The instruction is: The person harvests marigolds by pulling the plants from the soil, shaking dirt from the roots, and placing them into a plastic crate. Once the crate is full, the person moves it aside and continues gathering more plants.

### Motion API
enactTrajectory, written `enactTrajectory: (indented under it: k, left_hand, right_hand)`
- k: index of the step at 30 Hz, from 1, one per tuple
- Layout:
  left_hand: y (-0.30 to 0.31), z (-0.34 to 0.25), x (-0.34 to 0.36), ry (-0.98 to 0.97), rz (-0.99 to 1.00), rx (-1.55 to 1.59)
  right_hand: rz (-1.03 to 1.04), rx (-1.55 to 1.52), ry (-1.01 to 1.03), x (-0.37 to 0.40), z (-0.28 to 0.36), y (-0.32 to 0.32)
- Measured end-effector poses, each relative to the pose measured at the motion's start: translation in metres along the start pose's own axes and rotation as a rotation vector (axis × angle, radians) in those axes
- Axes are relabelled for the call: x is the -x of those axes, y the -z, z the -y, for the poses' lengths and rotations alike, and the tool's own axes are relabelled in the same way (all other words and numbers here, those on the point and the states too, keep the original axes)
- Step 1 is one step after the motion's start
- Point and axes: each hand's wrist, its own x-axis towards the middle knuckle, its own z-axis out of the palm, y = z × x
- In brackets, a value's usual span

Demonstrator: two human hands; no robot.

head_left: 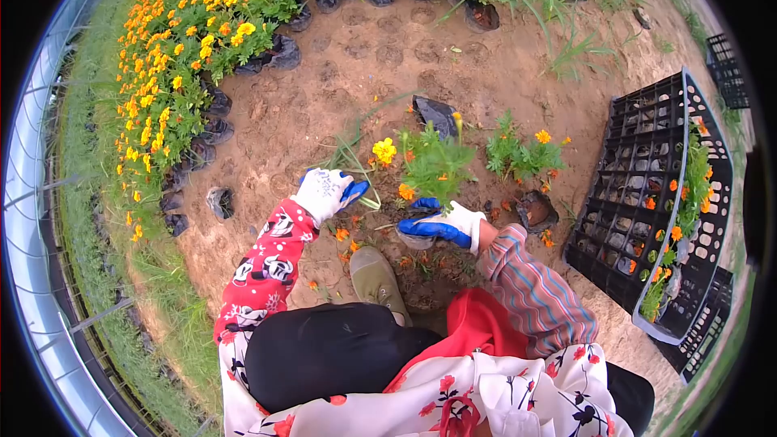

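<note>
Low over the sandy soil (279,125), we hold our gloved hands apart, both turned inward. Our right hand (441,226), in white fabric with a smooth blue coating, curls its fingers around the base of a feathery marigold plant (437,166). Our left hand (328,193) bends knuckles-up beside thin, curving grass blades (349,154); whether it pinches them we cannot tell. Beyond our right hand lies a crumpled black plastic bag (437,116); farther right stands a latticed plastic crate (622,186).
</note>
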Motion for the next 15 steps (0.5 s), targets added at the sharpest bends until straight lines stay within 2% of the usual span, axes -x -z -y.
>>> enactTrajectory:
  k: [1, 3, 4, 7, 8, 9, 11, 12, 13, 15]
  left_hand:
    - [0.010, -0.011, -0.002, 0.074, -0.045, 0.041]
    - [0.045, -0.032, -0.002, 0.015, -0.314, -0.026]
    - [0.051, -0.035, -0.001, -0.122, -0.351, -0.055]
    - [0.048, -0.063, -0.004, -0.359, -0.174, -0.056]
    - [0.038, -0.069, -0.005, -0.418, -0.216, -0.091]
    - [0.023, -0.073, -0.011, -0.415, -0.298, -0.055]
    - [-0.002, -0.070, -0.019, -0.298, -0.141, -0.099]
    - [-0.004, -0.065, -0.024, -0.242, -0.046, 0.061]
    - [-0.006, -0.060, -0.020, -0.165, 0.061, 0.022]
    - [-0.007, -0.057, -0.012, -0.114, -0.089, 0.023]
  right_hand:
    - [-0.061, -0.049, -0.049, 0.003, -0.011, 0.007]
    - [-0.126, -0.175, -0.105, 0.014, -0.011, 0.019]
    - [-0.103, -0.225, -0.078, 0.015, -0.014, 0.023]
    - [-0.039, -0.291, -0.090, 0.012, -0.005, 0.026]
    - [0.006, -0.302, -0.125, 0.008, 0.000, 0.023]
    - [0.045, -0.265, -0.047, 0.000, -0.005, 0.017]
    - [0.070, -0.094, 0.172, -0.022, -0.024, 0.004]
    - [0.089, -0.085, 0.019, -0.029, -0.030, 0.000]
    - [0.049, -0.027, 0.066, -0.038, -0.038, -0.006]
    - [0.064, -0.055, 0.011, -0.042, -0.035, -0.015]
